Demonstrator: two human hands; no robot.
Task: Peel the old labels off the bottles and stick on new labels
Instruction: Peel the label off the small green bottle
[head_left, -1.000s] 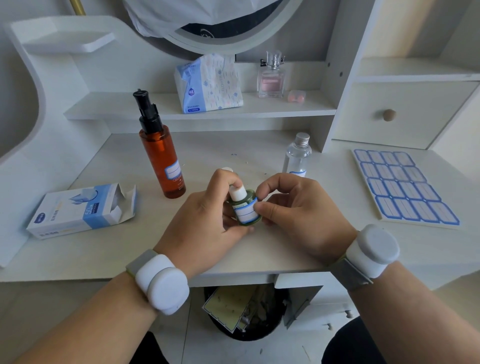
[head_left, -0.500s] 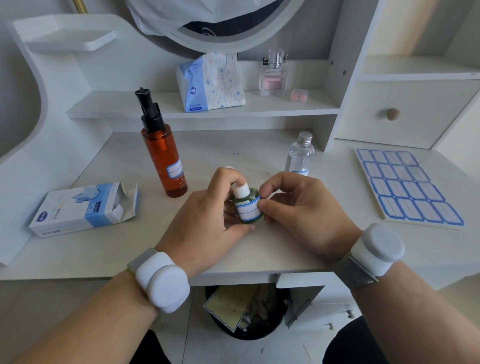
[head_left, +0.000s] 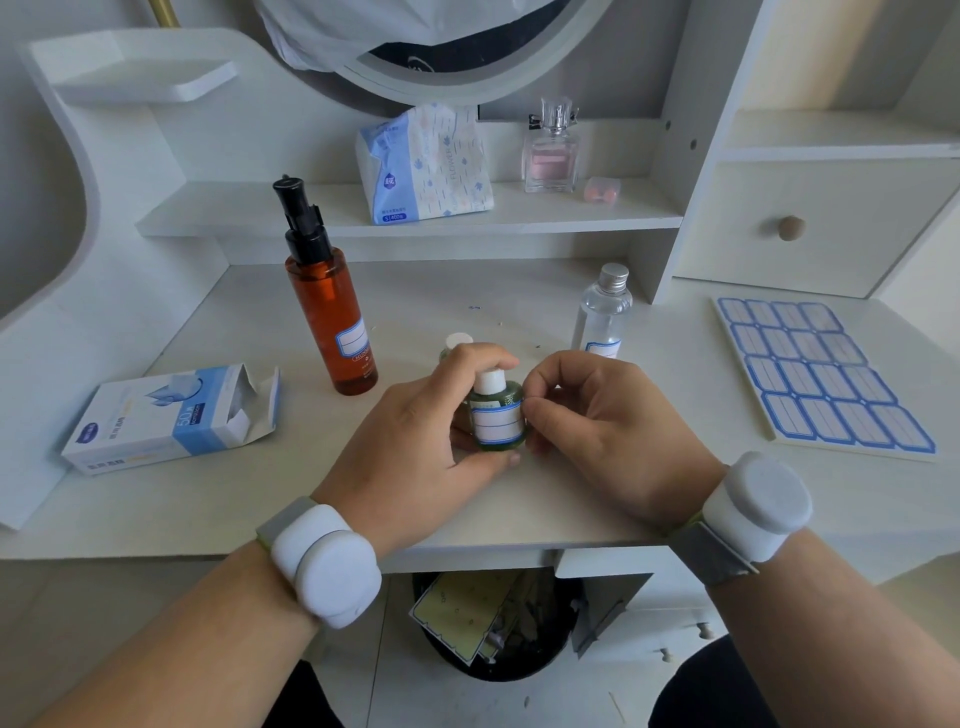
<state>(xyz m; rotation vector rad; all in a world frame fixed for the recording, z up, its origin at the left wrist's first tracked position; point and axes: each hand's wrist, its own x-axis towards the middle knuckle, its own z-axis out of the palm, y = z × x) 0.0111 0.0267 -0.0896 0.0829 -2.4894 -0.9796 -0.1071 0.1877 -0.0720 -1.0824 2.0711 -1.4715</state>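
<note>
**Small green bottle, held over worktop**

Green bottle (head_left: 496, 415), white cap, blue-bordered label (head_left: 496, 423) facing up; held above the worktop (head_left: 208, 493) front edge. Left hand (head_left: 415, 457) curled round its body. Right hand (head_left: 608, 431) pinched the label's right edge. Amber pump bottle (head_left: 327, 306), clear bottle (head_left: 602, 317) and label sheet (head_left: 821, 374) stood nearby.

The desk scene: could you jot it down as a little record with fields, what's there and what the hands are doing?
held item: small green bottle with white cap, blue-bordered label on its front
left hand: grips the bottle
right hand: pinches at the label's right edge
behind, left: tall amber pump bottle, labelled
behind, right: clear bottle with silver cap, labelled
far right: sheet of blue-bordered labels
far left: opened white-and-blue box
</note>
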